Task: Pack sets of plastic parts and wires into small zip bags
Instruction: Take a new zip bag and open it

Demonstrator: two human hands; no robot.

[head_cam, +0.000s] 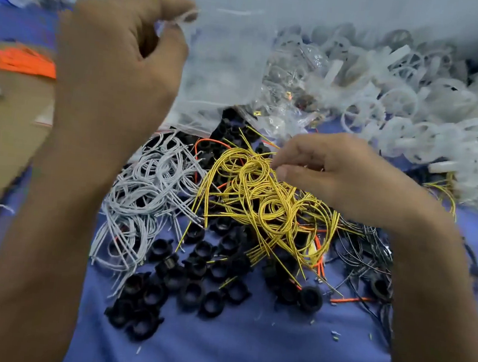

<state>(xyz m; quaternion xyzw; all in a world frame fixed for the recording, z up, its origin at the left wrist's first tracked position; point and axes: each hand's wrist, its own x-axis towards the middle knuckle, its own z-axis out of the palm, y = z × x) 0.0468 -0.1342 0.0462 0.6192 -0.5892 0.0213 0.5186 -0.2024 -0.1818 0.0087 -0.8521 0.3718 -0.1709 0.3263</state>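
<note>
- orange wires point(24, 62): far left, a flat bunch lying on brown cardboard point(3, 134), well apart from both hands.
- left hand point(118, 61): raised, with the fingers curled and the thumb and fingertips pinching the top edge of a clear zip bag point(223, 62). The bag hangs to the right of the hand and is blurred, so I can't tell whether its mouth is open.
- zip bag handling (judgement): thin film, near weightless, floppy and slick. Hold it at the stiffer zip strip, as it is held now; a one-sided pinch probably lets the mouth sag shut.
- grey wires point(143, 189): a loose looped heap on the blue cloth point(245, 342), below the left hand and just beside the yellow heap.
- black plastic parts point(194, 267): small ring-shaped pieces scattered low centre, some under the wires. They look rigid and light, and should be easy to pick up by the rim.
- yellow wires point(259, 197): a tangled pile of coils at centre. They are thin, springy and light. Loops likely snag neighbours, so take one coil by its bundled loop, not a free end.
- right hand point(335, 172): low over the yellow pile, fingers curled tight and fingertips pinching strands at its top edge.
- white plastic rings point(399, 108): a big heap upper right, untouched. They look semi-stiff and light.
</note>
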